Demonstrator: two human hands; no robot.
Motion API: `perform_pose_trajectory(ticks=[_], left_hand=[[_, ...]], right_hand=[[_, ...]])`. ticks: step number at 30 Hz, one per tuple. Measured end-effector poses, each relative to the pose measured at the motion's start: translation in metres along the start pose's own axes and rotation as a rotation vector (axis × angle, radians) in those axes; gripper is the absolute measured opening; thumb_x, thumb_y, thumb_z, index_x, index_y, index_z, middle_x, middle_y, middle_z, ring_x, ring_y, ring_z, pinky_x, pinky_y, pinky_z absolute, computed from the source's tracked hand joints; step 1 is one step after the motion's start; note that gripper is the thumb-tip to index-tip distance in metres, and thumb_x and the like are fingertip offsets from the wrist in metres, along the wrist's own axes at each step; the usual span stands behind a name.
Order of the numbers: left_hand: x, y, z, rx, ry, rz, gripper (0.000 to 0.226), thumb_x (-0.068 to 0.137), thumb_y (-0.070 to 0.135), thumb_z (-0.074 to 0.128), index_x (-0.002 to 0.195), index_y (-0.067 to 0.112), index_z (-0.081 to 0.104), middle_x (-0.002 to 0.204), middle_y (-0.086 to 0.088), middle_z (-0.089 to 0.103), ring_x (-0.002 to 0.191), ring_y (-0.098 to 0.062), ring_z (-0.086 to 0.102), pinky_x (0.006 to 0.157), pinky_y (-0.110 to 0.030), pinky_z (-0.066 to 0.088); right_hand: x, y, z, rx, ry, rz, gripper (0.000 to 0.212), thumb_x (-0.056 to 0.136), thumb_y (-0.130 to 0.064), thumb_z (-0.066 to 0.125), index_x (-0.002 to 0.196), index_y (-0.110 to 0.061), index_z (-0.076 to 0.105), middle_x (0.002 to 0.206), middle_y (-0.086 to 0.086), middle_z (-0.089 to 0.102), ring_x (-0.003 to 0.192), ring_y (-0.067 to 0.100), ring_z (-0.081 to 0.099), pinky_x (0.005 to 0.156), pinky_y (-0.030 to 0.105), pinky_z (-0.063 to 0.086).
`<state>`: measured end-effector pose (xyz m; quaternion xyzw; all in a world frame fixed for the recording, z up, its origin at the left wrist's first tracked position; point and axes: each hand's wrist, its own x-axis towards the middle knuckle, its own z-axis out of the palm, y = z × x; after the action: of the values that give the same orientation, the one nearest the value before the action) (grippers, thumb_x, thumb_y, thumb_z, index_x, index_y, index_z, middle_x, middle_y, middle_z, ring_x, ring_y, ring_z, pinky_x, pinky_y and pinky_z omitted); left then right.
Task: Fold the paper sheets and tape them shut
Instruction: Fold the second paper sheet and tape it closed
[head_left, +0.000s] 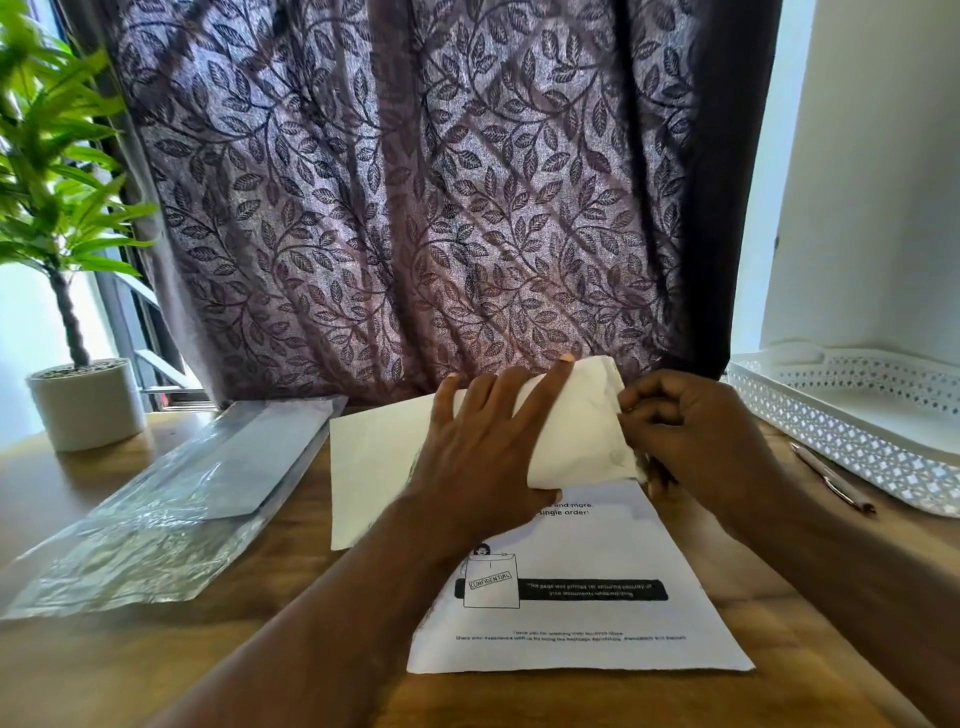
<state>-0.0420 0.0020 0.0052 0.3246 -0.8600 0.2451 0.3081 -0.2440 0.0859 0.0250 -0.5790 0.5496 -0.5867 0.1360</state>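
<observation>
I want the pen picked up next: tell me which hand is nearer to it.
Right. The right hand pinches the right edge of the folded paper, just left of the pen; the left hand presses flat on that paper, farther left again.

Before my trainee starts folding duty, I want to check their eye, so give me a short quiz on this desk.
1. True or false: the pen lies inside the tray.
2. The right hand pinches the folded paper at its edge. What does the left hand do? A. presses flat on it B. holds the pen C. rests on the tray
3. What clear thing lies flat to the left of the papers?

Key
1. False: it lies on the table, beside the tray.
2. A
3. The plastic sleeve.
</observation>
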Motion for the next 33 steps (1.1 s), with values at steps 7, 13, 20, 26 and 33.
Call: perform_pose_trajectory(ticks=[7,13,20,26,33], left_hand=[[-0.001,-0.008,-0.001,0.001,-0.011,-0.048,0.118,0.066,0.068,0.065,0.16,0.03,0.005,0.144,0.002,0.04,0.125,-0.025,0.044,0.111,-0.054,0.029],[-0.001,-0.005,-0.004,0.001,-0.029,-0.036,0.116,0.063,0.048,0.069,0.159,0.029,0.008,0.142,0.003,0.04,0.125,-0.024,0.043,0.112,-0.051,0.032],[-0.001,-0.001,-0.003,-0.005,-0.041,0.012,0.113,0.063,0.051,0.069,0.158,0.029,0.012,0.14,0.003,0.041,0.122,-0.023,0.044,0.109,-0.05,0.033],[-0.002,0.0,-0.004,-0.007,-0.053,0.018,0.108,0.066,0.056,0.067,0.157,0.027,0.017,0.143,0.003,0.04,0.125,-0.023,0.043,0.108,-0.052,0.033],[0.0,-0.004,-0.004,-0.041,-0.088,-0.026,0.124,0.061,0.081,0.06,0.158,0.028,0.003,0.151,0.001,0.032,0.132,-0.025,0.038,0.113,-0.056,0.027]], right_hand=[[-0.001,-0.008,-0.011,0.173,-0.084,0.055,0.027,0.103,-0.003,0.044,0.105,-0.006,0.072,0.096,0.005,0.079,0.032,0.024,0.052,0.036,0.024,0.035],[-0.013,-0.023,-0.003,0.229,-0.378,0.184,0.055,0.095,-0.052,0.042,0.109,-0.009,0.072,0.09,0.011,0.078,0.039,0.029,0.058,0.043,0.028,0.043],[-0.014,-0.022,-0.008,0.245,-0.521,0.225,0.068,0.088,-0.06,0.041,0.116,-0.003,0.065,0.091,0.018,0.077,0.038,0.024,0.058,0.036,0.022,0.038],[-0.016,-0.023,-0.009,0.21,-0.557,0.207,0.056,0.09,-0.054,0.048,0.113,-0.006,0.068,0.084,0.016,0.075,0.041,0.025,0.057,0.036,0.023,0.035],[0.003,-0.005,-0.016,0.168,0.095,0.083,0.016,0.095,-0.028,0.066,0.087,-0.017,0.076,0.074,0.007,0.073,0.051,0.025,0.056,0.046,0.027,0.04]])
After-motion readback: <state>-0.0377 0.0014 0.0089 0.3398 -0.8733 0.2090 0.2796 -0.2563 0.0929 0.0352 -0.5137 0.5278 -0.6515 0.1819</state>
